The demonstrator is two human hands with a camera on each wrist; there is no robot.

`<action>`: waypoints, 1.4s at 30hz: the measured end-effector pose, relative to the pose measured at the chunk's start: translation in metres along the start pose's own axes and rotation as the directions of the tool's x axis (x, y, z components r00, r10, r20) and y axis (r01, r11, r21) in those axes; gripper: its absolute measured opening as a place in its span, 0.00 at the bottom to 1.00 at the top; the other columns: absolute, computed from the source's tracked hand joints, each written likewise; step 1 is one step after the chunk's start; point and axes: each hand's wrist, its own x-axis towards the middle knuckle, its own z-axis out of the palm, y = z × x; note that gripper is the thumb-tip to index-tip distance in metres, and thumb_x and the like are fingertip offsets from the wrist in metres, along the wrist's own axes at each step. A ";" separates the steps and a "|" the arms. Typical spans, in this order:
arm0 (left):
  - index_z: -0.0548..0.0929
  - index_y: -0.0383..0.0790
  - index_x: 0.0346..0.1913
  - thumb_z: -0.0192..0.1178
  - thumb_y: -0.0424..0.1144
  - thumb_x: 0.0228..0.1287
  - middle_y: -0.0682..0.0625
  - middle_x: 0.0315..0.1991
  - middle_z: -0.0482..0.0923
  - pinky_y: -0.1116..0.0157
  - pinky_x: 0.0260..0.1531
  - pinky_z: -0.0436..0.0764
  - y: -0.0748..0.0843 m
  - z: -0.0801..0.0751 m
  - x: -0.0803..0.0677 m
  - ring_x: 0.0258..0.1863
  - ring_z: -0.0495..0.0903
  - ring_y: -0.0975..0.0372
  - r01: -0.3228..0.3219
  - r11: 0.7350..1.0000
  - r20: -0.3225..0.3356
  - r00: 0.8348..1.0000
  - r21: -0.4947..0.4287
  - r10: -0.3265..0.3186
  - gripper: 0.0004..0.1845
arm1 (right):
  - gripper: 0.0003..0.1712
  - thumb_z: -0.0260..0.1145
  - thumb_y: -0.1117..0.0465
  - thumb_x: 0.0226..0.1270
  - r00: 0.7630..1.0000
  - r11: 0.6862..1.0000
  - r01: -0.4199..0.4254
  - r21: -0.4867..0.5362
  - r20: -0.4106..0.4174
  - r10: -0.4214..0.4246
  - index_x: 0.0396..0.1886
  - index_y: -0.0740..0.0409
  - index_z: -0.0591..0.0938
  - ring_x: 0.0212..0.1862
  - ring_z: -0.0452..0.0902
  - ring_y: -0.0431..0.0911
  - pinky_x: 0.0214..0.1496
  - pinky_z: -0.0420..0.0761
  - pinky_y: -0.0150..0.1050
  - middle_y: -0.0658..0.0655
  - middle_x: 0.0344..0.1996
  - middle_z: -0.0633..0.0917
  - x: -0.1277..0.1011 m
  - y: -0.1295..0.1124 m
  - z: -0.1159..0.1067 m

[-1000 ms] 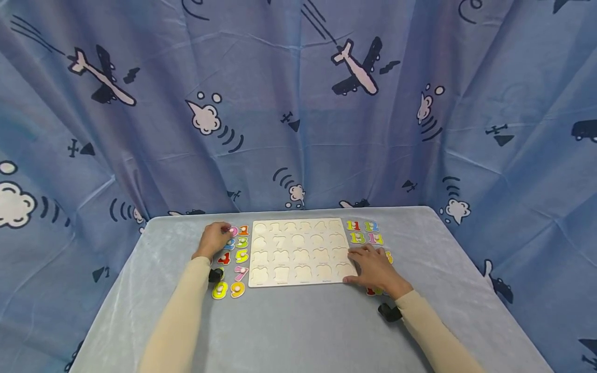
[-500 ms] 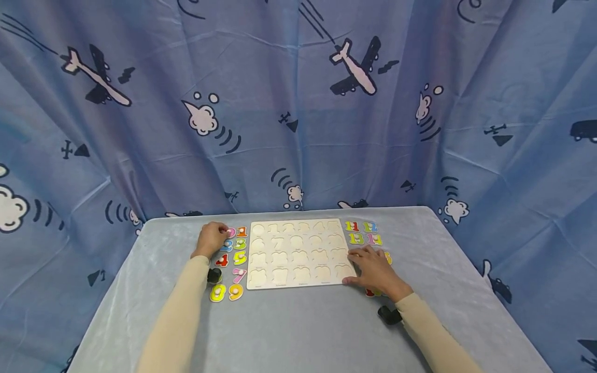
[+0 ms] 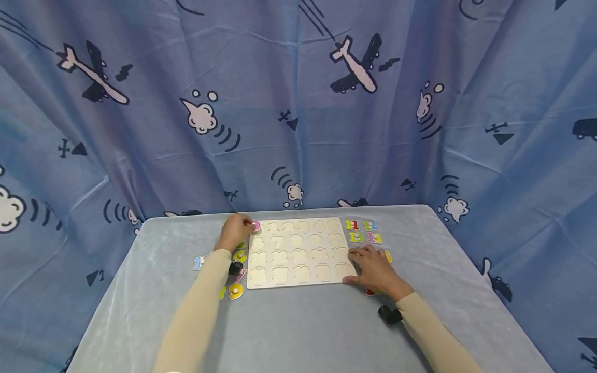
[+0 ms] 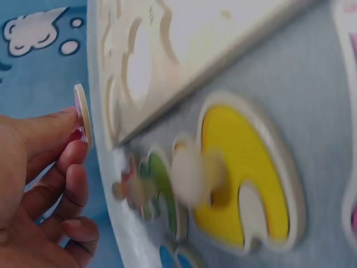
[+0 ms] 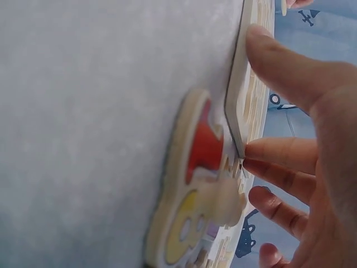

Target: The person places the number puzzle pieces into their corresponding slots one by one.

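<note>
Here the step in hand looks like fitting the first number piece into the puzzle board (image 3: 298, 252), whose slots all show bare. Nearest, the right hand (image 3: 373, 269) lies flat on the board's near right corner, fingers spread and straight, the thumb along the edge, steadying it on the bench (image 3: 303, 331); it holds nothing. Under and beside it lie loose number pieces, a red one (image 5: 203, 148) just off the board's edge. Farther off, the left hand (image 3: 237, 231) pinches a pink piece (image 3: 255, 226) between thumb and fingertips at the board's far left corner; the wrist view shows that piece (image 4: 81, 114) held on edge, just clear of the board. Next, I judge, it must be laid flat and lined up over its matching slot.
</note>
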 end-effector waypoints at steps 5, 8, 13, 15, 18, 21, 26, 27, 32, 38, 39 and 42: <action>0.87 0.37 0.39 0.66 0.37 0.64 0.45 0.34 0.84 0.61 0.35 0.75 0.001 0.012 0.004 0.31 0.77 0.58 0.020 0.999 0.027 0.999 0.034 -0.021 0.07 | 0.48 0.74 0.30 0.45 1.000 1.000 -0.003 -0.004 0.005 0.003 0.62 0.54 0.80 0.60 0.71 0.54 0.53 0.67 0.53 0.55 0.61 0.80 -0.001 0.000 0.002; 0.88 0.36 0.38 0.67 0.37 0.63 0.45 0.33 0.84 0.60 0.35 0.76 0.001 0.014 0.005 0.31 0.77 0.57 0.027 0.998 0.021 0.999 0.053 -0.028 0.06 | 0.48 0.74 0.30 0.45 1.000 1.000 -0.001 -0.005 0.004 0.001 0.62 0.54 0.80 0.60 0.71 0.54 0.53 0.67 0.53 0.55 0.61 0.80 -0.001 0.000 0.003; 0.89 0.36 0.39 0.67 0.36 0.62 0.44 0.36 0.86 0.58 0.39 0.78 0.001 0.015 0.006 0.34 0.80 0.56 0.010 0.999 0.014 1.000 0.043 -0.011 0.07 | 0.49 0.74 0.30 0.45 1.000 1.000 -0.007 -0.011 0.004 0.008 0.62 0.54 0.80 0.60 0.71 0.54 0.54 0.68 0.53 0.55 0.61 0.80 0.000 0.001 0.003; 0.89 0.37 0.39 0.67 0.37 0.62 0.44 0.36 0.87 0.58 0.39 0.79 0.000 0.017 0.006 0.34 0.81 0.56 -0.005 0.999 0.007 1.000 0.040 0.005 0.07 | 0.49 0.74 0.30 0.44 1.000 1.000 -0.013 -0.009 0.010 0.013 0.63 0.54 0.80 0.60 0.71 0.54 0.55 0.68 0.54 0.55 0.61 0.79 0.001 0.000 0.003; 0.89 0.37 0.38 0.68 0.38 0.62 0.44 0.35 0.86 0.57 0.40 0.79 0.000 0.016 0.006 0.35 0.81 0.55 -0.016 0.998 -0.001 1.000 0.062 0.016 0.07 | 0.49 0.73 0.29 0.45 1.000 1.000 -0.019 0.000 0.020 0.019 0.63 0.53 0.79 0.61 0.70 0.54 0.55 0.67 0.54 0.55 0.62 0.79 0.001 -0.001 0.002; 0.89 0.37 0.38 0.69 0.38 0.61 0.45 0.34 0.86 0.56 0.40 0.79 0.000 0.017 0.007 0.35 0.81 0.55 -0.018 0.996 -0.009 1.000 0.084 0.018 0.07 | 0.50 0.73 0.29 0.44 0.999 1.000 -0.023 0.007 0.024 0.023 0.63 0.53 0.79 0.61 0.70 0.54 0.55 0.67 0.54 0.55 0.62 0.79 0.002 -0.002 0.003; 0.88 0.35 0.44 0.66 0.35 0.63 0.42 0.41 0.87 0.55 0.46 0.80 0.001 0.014 0.005 0.41 0.83 0.52 -0.034 0.998 0.035 0.999 0.044 0.032 0.10 | 0.50 0.73 0.29 0.45 0.999 1.000 -0.025 0.006 0.025 0.024 0.63 0.54 0.79 0.62 0.70 0.55 0.57 0.68 0.55 0.55 0.63 0.78 0.001 0.000 0.003; 0.87 0.34 0.46 0.65 0.34 0.64 0.41 0.41 0.86 0.54 0.46 0.80 0.001 0.013 0.005 0.41 0.83 0.52 -0.047 0.998 0.039 0.998 0.028 0.046 0.11 | 0.50 0.73 0.29 0.45 0.999 1.000 -0.025 0.005 0.024 0.025 0.64 0.54 0.79 0.62 0.70 0.55 0.57 0.68 0.55 0.55 0.63 0.78 0.000 0.001 0.003; 0.85 0.33 0.51 0.62 0.32 0.65 0.40 0.38 0.84 0.54 0.43 0.78 -0.006 -0.003 0.002 0.36 0.80 0.52 -0.024 1.000 -0.002 1.000 0.000 0.024 0.13 | 0.50 0.73 0.30 0.45 1.000 1.000 -0.016 0.015 0.013 0.016 0.64 0.55 0.79 0.62 0.70 0.56 0.57 0.68 0.57 0.56 0.63 0.78 0.002 0.004 0.000; 0.86 0.35 0.48 0.63 0.38 0.66 0.42 0.39 0.84 0.56 0.42 0.78 -0.020 -0.018 -0.004 0.37 0.78 0.55 0.068 0.996 0.048 0.996 0.058 -0.071 0.12 | 0.50 0.73 0.30 0.45 1.000 1.000 -0.014 -0.005 0.025 0.014 0.64 0.55 0.79 0.61 0.70 0.56 0.58 0.68 0.57 0.56 0.63 0.78 0.001 0.004 -0.002; 0.85 0.35 0.48 0.63 0.38 0.66 0.43 0.40 0.84 0.56 0.43 0.78 -0.022 -0.019 -0.005 0.37 0.78 0.55 0.074 0.995 0.067 0.995 0.068 -0.078 0.13 | 0.50 0.73 0.30 0.45 1.000 1.000 -0.012 -0.003 0.026 0.012 0.64 0.55 0.79 0.61 0.70 0.56 0.57 0.68 0.57 0.56 0.63 0.78 0.001 0.003 -0.002; 0.85 0.35 0.49 0.63 0.39 0.66 0.43 0.40 0.83 0.57 0.43 0.77 -0.027 -0.019 -0.006 0.37 0.78 0.55 0.084 0.994 0.102 0.991 0.074 -0.091 0.13 | 0.49 0.74 0.31 0.46 1.000 1.000 -0.002 0.015 0.019 0.002 0.63 0.55 0.79 0.62 0.70 0.57 0.57 0.68 0.57 0.56 0.63 0.78 0.000 0.001 -0.001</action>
